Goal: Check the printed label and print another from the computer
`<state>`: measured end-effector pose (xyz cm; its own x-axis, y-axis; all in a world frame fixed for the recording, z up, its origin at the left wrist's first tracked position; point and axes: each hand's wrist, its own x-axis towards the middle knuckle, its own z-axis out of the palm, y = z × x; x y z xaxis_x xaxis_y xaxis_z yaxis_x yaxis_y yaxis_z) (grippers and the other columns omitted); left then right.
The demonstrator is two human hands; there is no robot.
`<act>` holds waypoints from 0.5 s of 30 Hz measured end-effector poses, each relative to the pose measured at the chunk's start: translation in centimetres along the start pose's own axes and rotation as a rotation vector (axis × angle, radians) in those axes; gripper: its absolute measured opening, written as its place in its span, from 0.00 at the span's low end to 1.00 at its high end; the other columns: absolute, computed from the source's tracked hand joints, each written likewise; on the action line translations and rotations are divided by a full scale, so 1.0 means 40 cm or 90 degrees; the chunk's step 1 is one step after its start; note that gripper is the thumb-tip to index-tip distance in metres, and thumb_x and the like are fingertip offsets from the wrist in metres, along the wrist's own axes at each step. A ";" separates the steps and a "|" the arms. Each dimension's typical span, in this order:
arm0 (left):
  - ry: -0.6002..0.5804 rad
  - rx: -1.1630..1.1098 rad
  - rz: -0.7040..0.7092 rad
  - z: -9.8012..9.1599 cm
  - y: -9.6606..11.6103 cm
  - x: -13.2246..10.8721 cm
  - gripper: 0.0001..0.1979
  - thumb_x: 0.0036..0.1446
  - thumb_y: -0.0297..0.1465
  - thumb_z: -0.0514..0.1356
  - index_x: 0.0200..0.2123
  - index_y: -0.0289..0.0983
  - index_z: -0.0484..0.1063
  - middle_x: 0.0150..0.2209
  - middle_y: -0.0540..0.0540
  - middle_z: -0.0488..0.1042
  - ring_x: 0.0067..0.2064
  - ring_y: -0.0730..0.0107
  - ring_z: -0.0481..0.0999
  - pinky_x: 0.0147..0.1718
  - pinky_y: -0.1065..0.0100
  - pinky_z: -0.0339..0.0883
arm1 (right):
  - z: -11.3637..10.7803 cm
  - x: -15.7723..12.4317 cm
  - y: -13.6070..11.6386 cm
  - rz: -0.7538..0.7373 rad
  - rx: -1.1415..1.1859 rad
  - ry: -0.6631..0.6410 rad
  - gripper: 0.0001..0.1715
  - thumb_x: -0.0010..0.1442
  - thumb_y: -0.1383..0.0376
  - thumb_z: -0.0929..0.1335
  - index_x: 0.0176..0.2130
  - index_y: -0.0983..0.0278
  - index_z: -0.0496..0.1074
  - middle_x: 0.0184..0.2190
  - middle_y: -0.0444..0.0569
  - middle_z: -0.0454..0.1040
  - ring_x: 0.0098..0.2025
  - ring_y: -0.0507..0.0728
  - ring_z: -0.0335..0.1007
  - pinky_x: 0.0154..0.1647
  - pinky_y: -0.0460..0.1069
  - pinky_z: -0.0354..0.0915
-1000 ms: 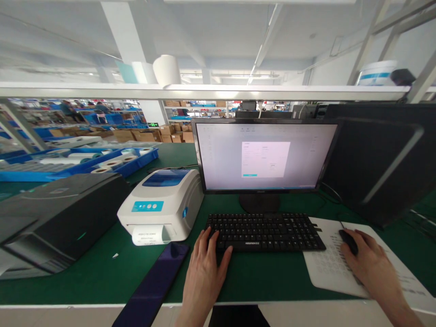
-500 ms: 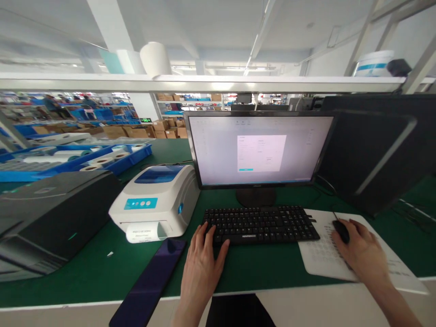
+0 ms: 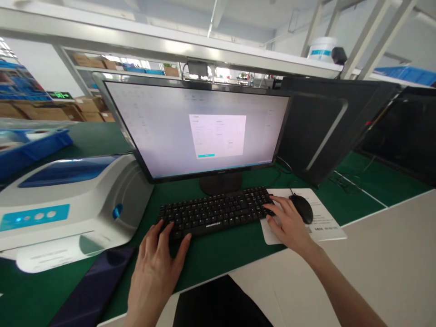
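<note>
A black keyboard point(image 3: 218, 213) lies on the green tabletop, in front of a monitor point(image 3: 153, 131) that displays a pale dialog window. My left hand point(image 3: 155, 259) rests at the keyboard's left end, fingers apart, with fingertips on or just over the keys. My right hand point(image 3: 288, 225) is at the number pad on the right end, its fingers spread and holding nothing. Just right of that hand, a black computer mouse point(image 3: 301, 209) sits untouched on a white printed sheet point(image 3: 325, 225).
A white label printer point(image 3: 95, 195) with a printed label point(image 3: 51, 254) sticking out stands at left. In front of it lies a dark flat slab point(image 3: 95, 286). A blue tray point(image 3: 44, 145) is behind; a large black panel point(image 3: 306, 131) leans right of the monitor. A shelf point(image 3: 153, 38) runs above.
My right hand has let go of the mouse and moved left to the number pad. My left hand stays at the keyboard's left end. The view has turned right and tilted.
</note>
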<state>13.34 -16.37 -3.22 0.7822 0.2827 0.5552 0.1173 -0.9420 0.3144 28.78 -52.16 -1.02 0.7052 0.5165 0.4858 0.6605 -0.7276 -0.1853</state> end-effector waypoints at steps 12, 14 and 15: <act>0.021 0.015 -0.011 -0.003 0.002 -0.002 0.28 0.71 0.50 0.55 0.63 0.38 0.64 0.67 0.33 0.64 0.68 0.38 0.64 0.64 0.39 0.64 | 0.042 -0.026 0.036 0.068 -0.014 0.082 0.17 0.71 0.61 0.63 0.55 0.61 0.72 0.63 0.55 0.66 0.65 0.67 0.60 0.66 0.68 0.63; 0.024 0.020 -0.010 -0.004 0.001 -0.004 0.27 0.70 0.49 0.56 0.64 0.38 0.64 0.67 0.33 0.63 0.68 0.38 0.63 0.63 0.39 0.65 | 0.045 -0.044 0.045 0.076 -0.039 0.090 0.15 0.71 0.59 0.63 0.52 0.61 0.73 0.63 0.56 0.67 0.65 0.68 0.59 0.66 0.70 0.62; 0.022 0.022 -0.010 -0.004 0.001 -0.004 0.28 0.70 0.49 0.57 0.64 0.38 0.64 0.67 0.33 0.63 0.69 0.38 0.63 0.64 0.39 0.65 | 0.044 -0.051 0.047 0.077 -0.042 0.086 0.15 0.71 0.58 0.64 0.51 0.61 0.73 0.63 0.56 0.67 0.65 0.69 0.59 0.65 0.70 0.62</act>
<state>13.12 -16.44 -3.19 0.7582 0.3025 0.5776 0.1503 -0.9431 0.2966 29.03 -53.80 -3.87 0.7349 0.3612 0.5740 0.5510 -0.8115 -0.1947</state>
